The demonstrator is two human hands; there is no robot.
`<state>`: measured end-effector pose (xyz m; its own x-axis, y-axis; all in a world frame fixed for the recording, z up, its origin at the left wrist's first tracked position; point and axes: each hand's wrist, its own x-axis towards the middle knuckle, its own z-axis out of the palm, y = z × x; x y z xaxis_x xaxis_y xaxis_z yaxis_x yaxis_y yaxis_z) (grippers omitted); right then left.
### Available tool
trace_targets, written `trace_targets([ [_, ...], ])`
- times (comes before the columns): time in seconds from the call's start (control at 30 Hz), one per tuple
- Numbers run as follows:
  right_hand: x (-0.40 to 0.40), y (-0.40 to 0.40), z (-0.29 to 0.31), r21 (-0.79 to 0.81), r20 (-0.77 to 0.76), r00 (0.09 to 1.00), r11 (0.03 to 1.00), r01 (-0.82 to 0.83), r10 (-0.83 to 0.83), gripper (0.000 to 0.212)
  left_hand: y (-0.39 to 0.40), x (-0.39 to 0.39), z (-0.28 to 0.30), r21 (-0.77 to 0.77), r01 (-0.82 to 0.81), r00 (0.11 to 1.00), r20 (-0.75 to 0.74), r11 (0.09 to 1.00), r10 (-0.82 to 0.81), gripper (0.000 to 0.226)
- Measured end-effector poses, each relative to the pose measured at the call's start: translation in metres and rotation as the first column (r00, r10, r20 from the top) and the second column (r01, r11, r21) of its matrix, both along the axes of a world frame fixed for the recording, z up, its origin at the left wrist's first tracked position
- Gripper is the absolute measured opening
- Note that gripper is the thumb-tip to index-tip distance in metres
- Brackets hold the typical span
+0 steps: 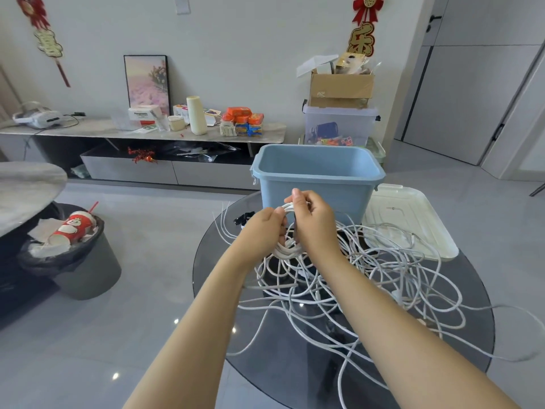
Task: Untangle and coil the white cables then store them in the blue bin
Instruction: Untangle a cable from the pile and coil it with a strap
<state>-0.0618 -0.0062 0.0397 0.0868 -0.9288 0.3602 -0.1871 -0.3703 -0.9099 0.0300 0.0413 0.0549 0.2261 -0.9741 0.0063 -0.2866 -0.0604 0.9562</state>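
While one blue bin [317,172] waits, both hands (left hand [262,228], right hand [314,221]) seemingly pinch one coil [287,249].

Glass table [265,364] — blue bin [318,184]; white lid [413,219]; tangled cables [368,278].

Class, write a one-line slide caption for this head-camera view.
Both hands, left hand and right hand, hold a partly wound coil above tangled white cables before the open blue bin.

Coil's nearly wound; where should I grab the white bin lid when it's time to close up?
Take the white lid by its near-right corner, from the right. It lies flat right of the blue bin, but cables drape over its near-left edge; that corner looks bare.
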Motion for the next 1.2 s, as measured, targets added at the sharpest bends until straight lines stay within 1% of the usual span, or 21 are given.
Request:
trace_targets([
  [0.1, 0.013, -0.010, 0.004, 0.122, -0.041, 0.989, 0.984, -0.133, 0.139, 0.030, -0.006, 0.017, -0.007, -0.016, -0.083, 0.996, 0.039, 0.996, 0.084, 0.028],
  [0.17, 0.021, -0.018, 0.003, 0.175, -0.065, 0.969, 0.959, -0.223, 0.237, 0.026, -0.011, 0.029, -0.012, -0.015, -0.145, 0.985, 0.096, 0.989, 0.145, 0.027],
  [0.23, 0.031, -0.030, -0.004, 0.228, -0.096, 0.950, 0.936, -0.270, 0.298, 0.027, -0.016, 0.042, -0.019, -0.009, -0.202, 0.963, 0.181, 0.979, 0.200, 0.028],
  [0.33, 0.046, -0.046, -0.015, 0.292, -0.192, 0.928, 0.922, -0.255, 0.318, 0.032, -0.022, 0.062, -0.030, -0.001, -0.283, 0.910, 0.315, 0.959, 0.269, 0.030],
  [0.4, 0.054, -0.058, -0.024, 0.288, -0.253, 0.911, 0.924, -0.252, 0.327, 0.031, -0.025, 0.073, -0.037, 0.004, -0.342, 0.881, 0.349, 0.940, 0.319, 0.029],
  [0.47, 0.061, -0.068, -0.033, 0.260, -0.357, 0.877, 0.936, -0.237, 0.321, 0.034, -0.028, 0.083, -0.043, -0.006, -0.406, 0.856, 0.349, 0.914, 0.382, 0.030],
  [0.53, 0.068, -0.076, -0.041, 0.214, -0.510, 0.811, 0.956, -0.202, 0.285, 0.039, -0.030, 0.091, -0.049, -0.015, -0.458, 0.832, 0.344, 0.889, 0.435, 0.031],
  [0.63, 0.079, -0.087, -0.049, 0.161, -0.729, 0.646, 0.974, -0.159, 0.226, 0.038, -0.031, 0.100, -0.056, -0.005, -0.499, 0.819, 0.325, 0.867, 0.473, 0.031],
  [0.67, 0.084, -0.090, -0.052, 0.158, -0.769, 0.603, 0.977, -0.144, 0.213, 0.034, -0.031, 0.102, -0.057, 0.003, -0.509, 0.816, 0.320, 0.861, 0.481, 0.031],
  [0.73, 0.089, -0.093, -0.058, 0.142, -0.816, 0.546, 0.981, -0.131, 0.191, 0.024, -0.033, 0.104, -0.060, 0.022, -0.522, 0.812, 0.317, 0.852, 0.490, 0.030],
  [0.8, 0.091, -0.094, -0.063, 0.096, -0.833, 0.531, 0.985, -0.141, 0.157, 0.017, -0.034, 0.105, -0.061, 0.030, -0.521, 0.815, 0.314, 0.853, 0.487, 0.029],
  [0.87, 0.090, -0.094, -0.065, 0.072, -0.832, 0.538, 0.987, -0.143, 0.138, 0.017, -0.035, 0.104, -0.061, 0.032, -0.513, 0.821, 0.309, 0.858, 0.480, 0.029],
  [0.9, 0.090, -0.093, -0.065, 0.070, -0.818, 0.558, 0.988, -0.138, 0.136, 0.017, -0.036, 0.103, -0.061, 0.035, -0.507, 0.825, 0.308, 0.861, 0.473, 0.029],
  [1.0, 0.085, -0.088, -0.063, 0.095, -0.713, 0.683, 0.986, -0.133, 0.161, 0.022, -0.037, 0.098, -0.061, 0.044, -0.484, 0.834, 0.325, 0.874, 0.446, 0.030],
  [1.07, 0.080, -0.082, -0.059, 0.093, -0.623, 0.767, 0.988, -0.126, 0.156, 0.025, -0.037, 0.096, -0.062, 0.049, -0.466, 0.843, 0.327, 0.884, 0.426, 0.029],
  [1.2, 0.071, -0.072, -0.049, 0.125, -0.352, 0.924, 0.986, -0.115, 0.152, 0.008, -0.035, 0.092, -0.061, 0.064, -0.445, 0.856, 0.324, 0.893, 0.403, 0.029],
])
